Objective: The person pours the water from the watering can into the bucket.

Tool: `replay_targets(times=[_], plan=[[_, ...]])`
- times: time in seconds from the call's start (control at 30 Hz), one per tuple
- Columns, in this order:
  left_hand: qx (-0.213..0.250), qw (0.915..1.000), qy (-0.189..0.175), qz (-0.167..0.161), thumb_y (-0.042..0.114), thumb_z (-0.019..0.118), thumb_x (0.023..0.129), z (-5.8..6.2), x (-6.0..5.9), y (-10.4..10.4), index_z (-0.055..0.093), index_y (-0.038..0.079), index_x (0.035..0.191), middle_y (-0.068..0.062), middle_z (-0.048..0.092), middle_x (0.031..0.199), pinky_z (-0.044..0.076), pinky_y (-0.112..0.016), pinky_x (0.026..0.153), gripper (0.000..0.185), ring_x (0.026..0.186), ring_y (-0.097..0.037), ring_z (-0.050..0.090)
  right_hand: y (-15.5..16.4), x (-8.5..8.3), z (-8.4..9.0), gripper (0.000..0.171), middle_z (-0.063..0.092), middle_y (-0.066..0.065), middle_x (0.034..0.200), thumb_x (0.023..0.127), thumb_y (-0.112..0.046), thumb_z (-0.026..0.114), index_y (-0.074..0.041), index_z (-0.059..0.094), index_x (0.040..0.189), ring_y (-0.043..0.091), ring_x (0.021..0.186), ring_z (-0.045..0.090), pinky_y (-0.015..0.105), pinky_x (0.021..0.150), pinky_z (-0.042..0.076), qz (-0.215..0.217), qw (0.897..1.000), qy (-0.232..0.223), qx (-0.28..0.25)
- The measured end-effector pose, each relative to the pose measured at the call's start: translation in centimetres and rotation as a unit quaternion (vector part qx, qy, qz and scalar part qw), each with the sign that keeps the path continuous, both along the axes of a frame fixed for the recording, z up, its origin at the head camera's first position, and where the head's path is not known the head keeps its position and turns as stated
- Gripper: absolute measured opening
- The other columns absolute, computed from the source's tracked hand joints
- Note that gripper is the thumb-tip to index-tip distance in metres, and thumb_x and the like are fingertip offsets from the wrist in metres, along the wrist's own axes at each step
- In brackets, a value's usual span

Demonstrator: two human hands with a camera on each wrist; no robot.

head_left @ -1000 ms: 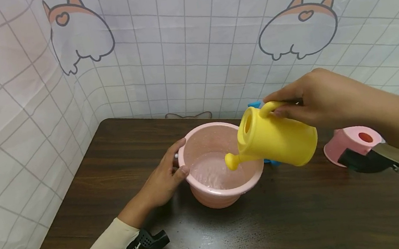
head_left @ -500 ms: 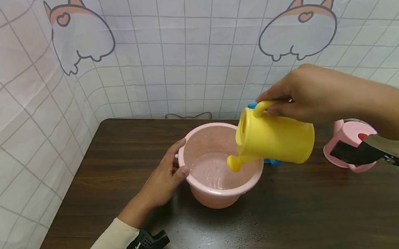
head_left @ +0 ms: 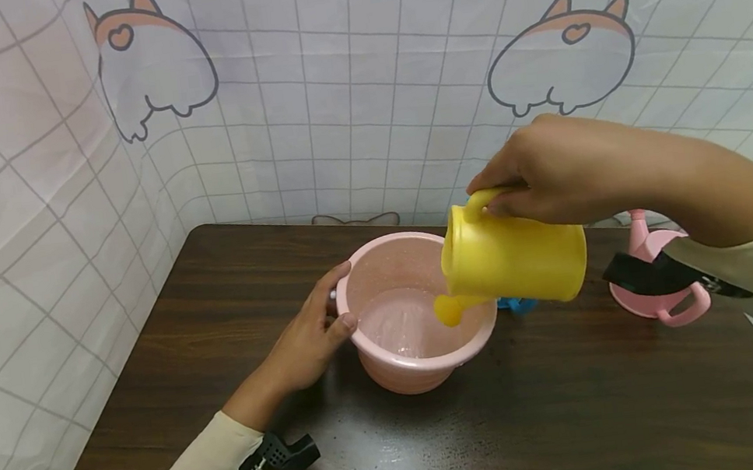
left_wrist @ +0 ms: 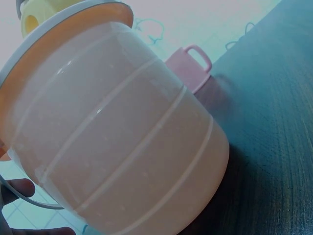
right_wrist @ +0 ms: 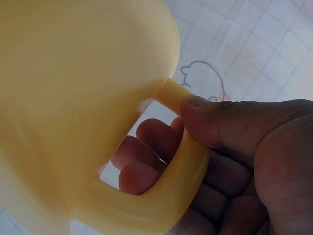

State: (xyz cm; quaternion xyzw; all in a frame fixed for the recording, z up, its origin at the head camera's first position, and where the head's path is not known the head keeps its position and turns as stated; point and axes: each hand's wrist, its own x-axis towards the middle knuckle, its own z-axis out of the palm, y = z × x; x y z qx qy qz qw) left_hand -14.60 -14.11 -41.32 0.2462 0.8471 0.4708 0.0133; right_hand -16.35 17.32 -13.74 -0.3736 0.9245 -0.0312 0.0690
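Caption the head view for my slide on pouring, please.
Right hand tips a yellow watering can over a pink bucket steadied by the left hand.

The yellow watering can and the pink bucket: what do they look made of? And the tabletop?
Yellow watering can: looks like moulded plastic, opaque, smooth with a soft sheen; handle and body read as one piece in the right wrist view.
Pink bucket: probably thin plastic, slightly translucent, with raised ribs around its wall.
Tabletop: dark wood grain, smooth; solid wood or laminate cannot be told.
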Motion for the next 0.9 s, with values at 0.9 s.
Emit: replay_targets(times=[0.9], plan=[[-0.001,1.0,-0.001,0.001,0.076,0.038,0.098,0.1,0.1,0.1,0.014,0.042,0.162,-0.012,0.037,0.152,0.052,-0.049,0.088,0.076,0.117,-0.026,0.061,-1.6,-0.5,0.5,0.021,0.074,-0.004,0.095,0.1,-0.019,0.069,-0.016,0.078,0.118,0.013,0.076,0.063,0.038,0.076,0.056,-0.009,0.999,-0.023,0.046]])
